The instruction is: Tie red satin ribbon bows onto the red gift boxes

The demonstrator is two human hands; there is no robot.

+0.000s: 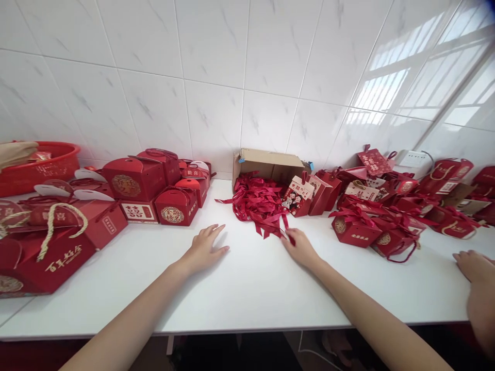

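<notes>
My right hand [299, 247] has its fingers closed on a red ribbon [285, 221] at the near right edge of a ribbon pile [257, 198]. The tangled pile spills out of an open cardboard box [270, 156] lying against the wall. Over the white table, my left hand [206, 248] holds nothing, its fingers stretched out and apart. The nearest thing beyond it on the left is a small red gift box [178, 206] with a round gold emblem. A card-like box [297, 196] printed with two cartoon figures leans just right of the pile.
Several red gift boxes [73, 242] with rope handles crowd the left, before a red plastic basket [50, 167]. More ribboned boxes [356, 229] stand on the right. A power strip [415, 158] is at the wall. Another person's hand [474, 265] rests at the table's right end.
</notes>
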